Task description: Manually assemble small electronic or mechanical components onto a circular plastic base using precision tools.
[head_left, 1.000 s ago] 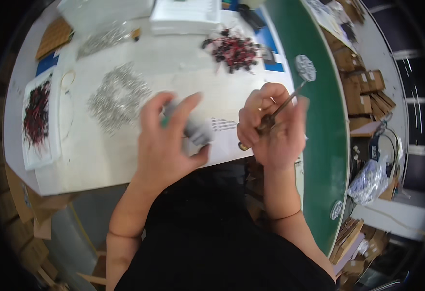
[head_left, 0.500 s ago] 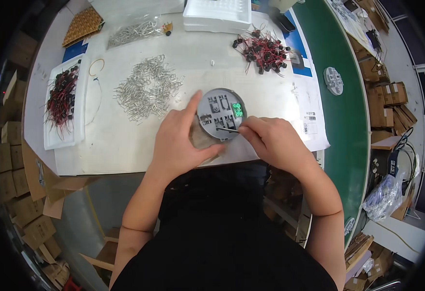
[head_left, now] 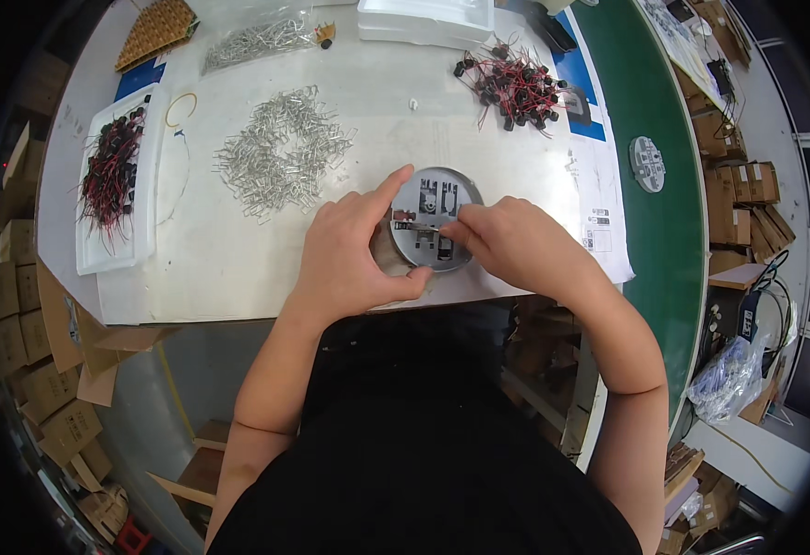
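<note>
A round grey plastic housing point(head_left: 456, 175) with several dark-slotted cutouts lies flat on the table in front of me. My left hand point(head_left: 345, 254) curves round its left side, the index finger at the far rim and the thumb at the near rim. Between the thumb and fingers of my right hand point(head_left: 507, 236) is a slim metal tool point(head_left: 421, 228), its exact kind unclear. The tool reaches leftward across the housing towards the cutouts at its left side. My right fingers cover part of the housing's right half.
A heap of small metal clips point(head_left: 280, 157) lies left of the housing. Black parts with red wires fill a white tray point(head_left: 149, 199) at far left and form a pile point(head_left: 516, 88) at far right. A bag of clips point(head_left: 262, 42) and a white foam box point(head_left: 423, 28) stand behind.
The tool's tip has moved up and left over the housing. My right hand has shifted up, now hiding the green patch seen before. The whole view has shifted slightly.
</note>
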The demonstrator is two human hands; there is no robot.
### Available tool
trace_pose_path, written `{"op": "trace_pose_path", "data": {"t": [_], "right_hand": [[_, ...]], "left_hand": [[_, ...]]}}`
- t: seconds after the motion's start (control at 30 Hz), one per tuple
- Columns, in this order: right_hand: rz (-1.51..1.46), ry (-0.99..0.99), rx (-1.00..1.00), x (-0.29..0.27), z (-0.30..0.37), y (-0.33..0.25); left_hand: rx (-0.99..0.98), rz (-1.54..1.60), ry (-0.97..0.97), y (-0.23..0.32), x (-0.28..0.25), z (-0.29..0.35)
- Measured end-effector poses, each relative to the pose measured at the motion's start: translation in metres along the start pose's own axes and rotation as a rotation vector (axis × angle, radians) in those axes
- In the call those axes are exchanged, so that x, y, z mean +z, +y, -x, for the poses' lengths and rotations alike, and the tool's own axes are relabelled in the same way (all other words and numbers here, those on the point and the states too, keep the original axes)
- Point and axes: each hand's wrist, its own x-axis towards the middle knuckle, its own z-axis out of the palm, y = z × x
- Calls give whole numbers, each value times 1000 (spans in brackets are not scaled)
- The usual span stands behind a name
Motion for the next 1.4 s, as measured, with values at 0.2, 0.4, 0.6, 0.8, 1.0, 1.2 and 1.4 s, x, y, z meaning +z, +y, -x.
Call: {"op": "trace_pose_path", "data": {"t": [0.2,0.4,0.6,0.8,1.0,1.2,1.4], "right_hand": [[-80,-87,-4,-4,-4,2],[-109,-135,15,-8,-8,1],[-45,-129,10,-5,-12,-12],[88,-133,33,-18,-4,-27],[107,-89,27,-14,-4,-31],[114,-62,64,-15,0,-36],[101,-28,5,-8,1,-15]], "left_hand": [[2,-9,-27,2,-3,-2],[7,0,-39,2,-3,-2],[-6,4,-59,3,-4,-3],[-37,-6,-82,6,-6,-1],[-34,-2,-80,7,-7,0],[-27,2,-74,4,-5,-1],[-45,31,-92,2,-5,-2]]}}
